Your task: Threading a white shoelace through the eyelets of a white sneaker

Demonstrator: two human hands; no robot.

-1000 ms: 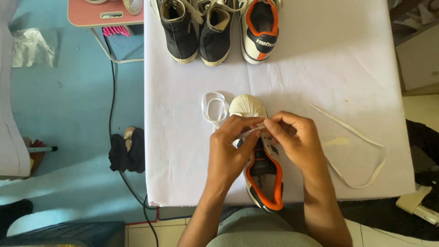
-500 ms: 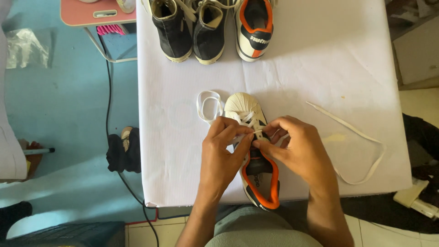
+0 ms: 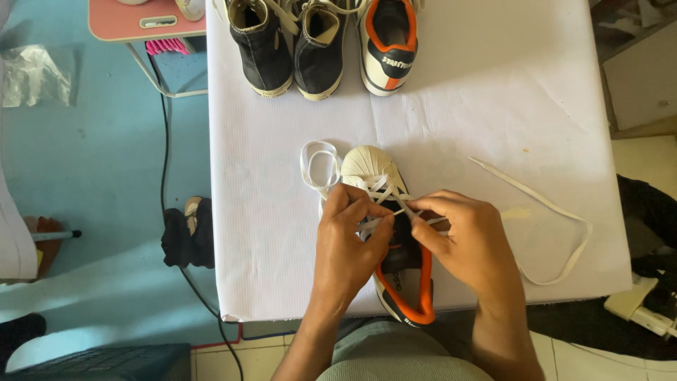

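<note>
Centrally, both hands' grip pinching white lace (image 3: 386,189), left hand (image 3: 350,243), right hand (image 3: 471,241), sneaker (image 3: 391,233) beneath

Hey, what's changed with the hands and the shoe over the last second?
Little changed. Both hands, left hand and right hand, have slid slightly from the toe toward the tongue of the white and orange shoe, still pinching its white lace. The lace's loose end on the white table and the three shoes at the far edge stayed put.
</note>
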